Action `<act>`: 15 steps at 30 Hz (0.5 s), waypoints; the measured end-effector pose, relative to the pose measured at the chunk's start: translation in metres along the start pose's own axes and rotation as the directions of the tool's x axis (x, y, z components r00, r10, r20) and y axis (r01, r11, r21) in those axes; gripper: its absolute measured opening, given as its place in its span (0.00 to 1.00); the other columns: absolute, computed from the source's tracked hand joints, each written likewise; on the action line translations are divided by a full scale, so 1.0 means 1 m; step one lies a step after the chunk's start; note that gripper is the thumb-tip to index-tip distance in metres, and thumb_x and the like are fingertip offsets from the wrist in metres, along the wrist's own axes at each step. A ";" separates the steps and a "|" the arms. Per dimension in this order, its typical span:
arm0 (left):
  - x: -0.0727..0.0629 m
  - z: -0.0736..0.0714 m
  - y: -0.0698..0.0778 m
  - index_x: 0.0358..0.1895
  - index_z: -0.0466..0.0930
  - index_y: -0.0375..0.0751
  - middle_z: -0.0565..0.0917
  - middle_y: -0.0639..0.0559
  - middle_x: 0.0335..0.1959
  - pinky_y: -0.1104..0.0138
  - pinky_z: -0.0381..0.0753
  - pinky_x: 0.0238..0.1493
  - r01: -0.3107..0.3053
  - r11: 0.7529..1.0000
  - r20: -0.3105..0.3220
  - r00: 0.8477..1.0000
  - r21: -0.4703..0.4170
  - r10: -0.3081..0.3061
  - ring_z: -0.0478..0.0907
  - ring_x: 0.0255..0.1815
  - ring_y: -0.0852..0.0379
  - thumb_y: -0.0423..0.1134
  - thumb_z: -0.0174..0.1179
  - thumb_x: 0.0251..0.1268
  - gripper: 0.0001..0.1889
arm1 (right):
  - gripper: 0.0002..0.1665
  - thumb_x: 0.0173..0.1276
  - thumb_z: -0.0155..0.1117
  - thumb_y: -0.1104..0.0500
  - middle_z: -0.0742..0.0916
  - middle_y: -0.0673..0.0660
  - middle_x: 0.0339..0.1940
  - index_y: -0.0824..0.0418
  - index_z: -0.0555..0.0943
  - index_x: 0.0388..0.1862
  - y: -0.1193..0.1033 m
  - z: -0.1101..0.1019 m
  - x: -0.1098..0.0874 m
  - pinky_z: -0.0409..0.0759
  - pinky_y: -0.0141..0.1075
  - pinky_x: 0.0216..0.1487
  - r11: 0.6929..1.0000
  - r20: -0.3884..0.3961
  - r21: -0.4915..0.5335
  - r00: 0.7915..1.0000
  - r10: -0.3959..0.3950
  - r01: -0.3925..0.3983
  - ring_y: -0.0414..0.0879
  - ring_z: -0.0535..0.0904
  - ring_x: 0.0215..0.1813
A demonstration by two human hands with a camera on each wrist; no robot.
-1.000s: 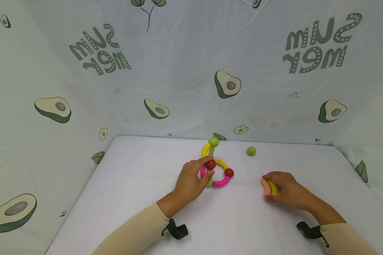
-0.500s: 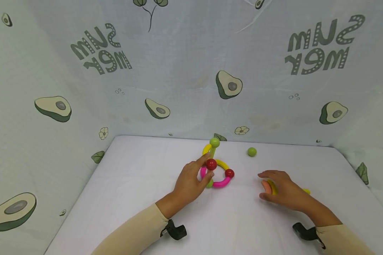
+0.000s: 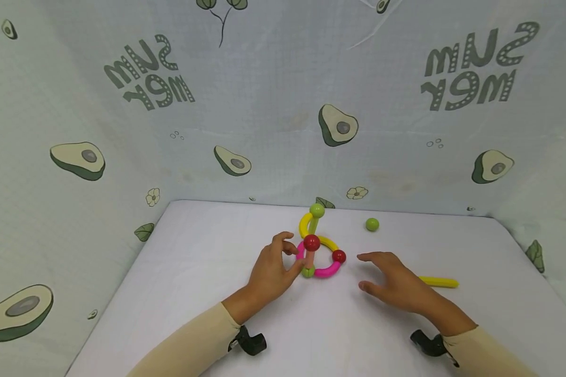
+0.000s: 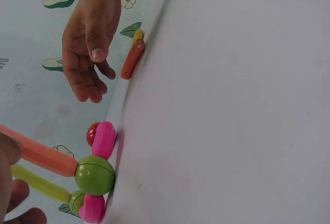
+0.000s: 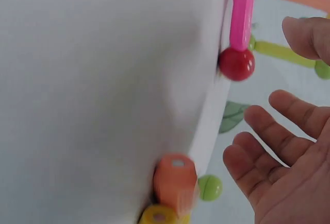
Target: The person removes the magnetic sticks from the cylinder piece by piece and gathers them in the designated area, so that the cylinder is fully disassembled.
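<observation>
Head view: right hand point(image 3: 395, 283) has moved inward and left hand point(image 3: 270, 268) drawn off the red ball point(image 3: 312, 242), both loosely spread, empty.

Head view: bright, even, diffuse light, apparently from above; faint soft shadow beneath the right hand point(image 3: 398, 281); printed avocado point(image 3: 19, 315) at lower left looks stretched toward the frame edge. The 2 wrist views read dimmer and greyer. Left wrist: small glare spots on the green ball point(image 4: 95, 175), lower left. Right wrist: broad soft shadow on the white cloth point(image 5: 103, 80); orange piece point(image 5: 175, 180), bottom centre, smeared by blur.
</observation>
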State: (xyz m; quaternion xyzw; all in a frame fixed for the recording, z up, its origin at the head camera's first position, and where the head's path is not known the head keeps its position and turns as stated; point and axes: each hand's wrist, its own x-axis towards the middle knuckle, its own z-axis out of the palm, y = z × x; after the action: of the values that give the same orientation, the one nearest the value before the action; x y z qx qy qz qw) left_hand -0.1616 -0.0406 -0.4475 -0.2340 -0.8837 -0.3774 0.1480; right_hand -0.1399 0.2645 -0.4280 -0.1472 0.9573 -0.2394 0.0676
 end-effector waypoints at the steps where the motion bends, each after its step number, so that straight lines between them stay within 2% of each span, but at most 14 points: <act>1: -0.001 0.000 -0.002 0.65 0.68 0.37 0.84 0.52 0.44 0.61 0.81 0.48 0.014 1.000 0.021 1.000 0.023 -0.014 0.81 0.46 0.52 0.41 0.72 0.64 0.31 | 0.39 0.64 0.77 0.48 0.77 0.62 0.68 0.57 0.74 0.71 -0.002 0.002 0.001 0.73 0.63 0.63 1.000 0.006 -0.003 1.000 0.000 0.000 0.64 0.67 0.71; 4: -0.004 0.001 -0.007 0.60 0.77 0.41 0.85 0.53 0.46 0.61 0.80 0.48 0.059 0.992 0.107 0.992 0.112 -0.071 0.80 0.47 0.53 0.44 0.71 0.65 0.23 | 0.40 0.64 0.77 0.49 0.78 0.61 0.68 0.58 0.73 0.72 -0.007 0.007 0.003 0.73 0.63 0.64 1.000 0.019 0.006 1.000 -0.009 0.008 0.64 0.68 0.71; 7: -0.007 0.004 -0.011 0.58 0.82 0.44 0.86 0.54 0.47 0.60 0.79 0.52 0.062 0.982 0.188 0.978 0.180 -0.096 0.79 0.49 0.54 0.46 0.70 0.67 0.20 | 0.41 0.64 0.77 0.50 0.78 0.61 0.68 0.59 0.72 0.73 -0.011 0.013 0.005 0.73 0.62 0.65 1.000 0.026 0.011 0.999 -0.022 0.021 0.63 0.69 0.71; 10: -0.009 0.006 -0.014 0.56 0.84 0.44 0.87 0.55 0.46 0.58 0.77 0.54 0.024 0.980 0.234 0.970 0.195 -0.070 0.79 0.51 0.53 0.46 0.70 0.67 0.18 | 0.42 0.63 0.77 0.51 0.78 0.61 0.69 0.60 0.72 0.74 -0.015 0.018 0.007 0.72 0.61 0.65 0.999 0.020 0.018 0.999 -0.037 0.037 0.63 0.70 0.71; 15: -0.011 0.007 -0.014 0.54 0.87 0.46 0.88 0.57 0.47 0.55 0.75 0.57 -0.029 0.982 0.276 0.961 0.186 -0.024 0.79 0.53 0.51 0.45 0.69 0.67 0.15 | 0.43 0.63 0.77 0.52 0.78 0.63 0.68 0.63 0.72 0.73 -0.019 0.024 0.010 0.73 0.60 0.65 0.999 0.014 0.015 0.999 -0.048 0.047 0.63 0.71 0.70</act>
State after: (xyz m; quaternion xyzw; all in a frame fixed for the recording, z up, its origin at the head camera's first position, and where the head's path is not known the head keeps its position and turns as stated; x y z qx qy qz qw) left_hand -0.1602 -0.0468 -0.4654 -0.2706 -0.9271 -0.2555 0.0449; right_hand -0.1395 0.2349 -0.4402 -0.1711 0.9513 -0.2469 0.0697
